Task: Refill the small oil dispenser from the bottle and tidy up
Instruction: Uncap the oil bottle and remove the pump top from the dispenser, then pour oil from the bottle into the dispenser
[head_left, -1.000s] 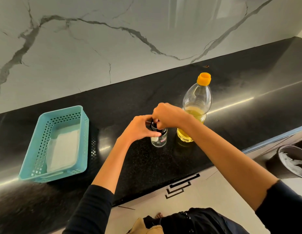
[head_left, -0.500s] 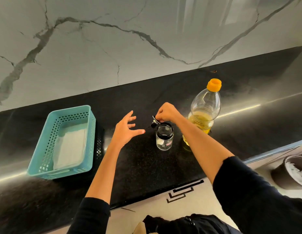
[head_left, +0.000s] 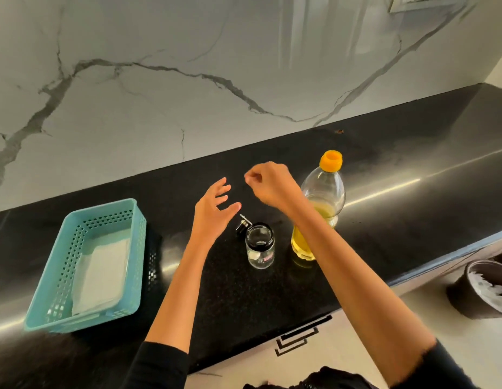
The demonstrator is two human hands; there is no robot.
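The small glass oil dispenser [head_left: 259, 248] stands open-mouthed and nearly empty on the black counter [head_left: 398, 209]. Its black spout cap [head_left: 242, 224] lies on the counter just behind its left side. To its right stands the plastic oil bottle [head_left: 320, 209], orange cap on, about half full of yellow oil. My left hand [head_left: 214, 209] hovers with fingers spread just left of the cap, touching nothing. My right hand [head_left: 268, 182] is raised above and behind the dispenser, fingers curled, with nothing visible in them; its forearm crosses in front of the bottle.
A teal perforated basket [head_left: 47, 299] with a folded white cloth [head_left: 101, 276] inside sits at the left of the counter. A dark bin [head_left: 485, 290] with white paper stands on the floor at the right. A marble wall backs the counter.
My right hand took the spout cap off the dispenser, laid it on the counter behind it and lifted away. My left hand let go of the dispenser and opened.
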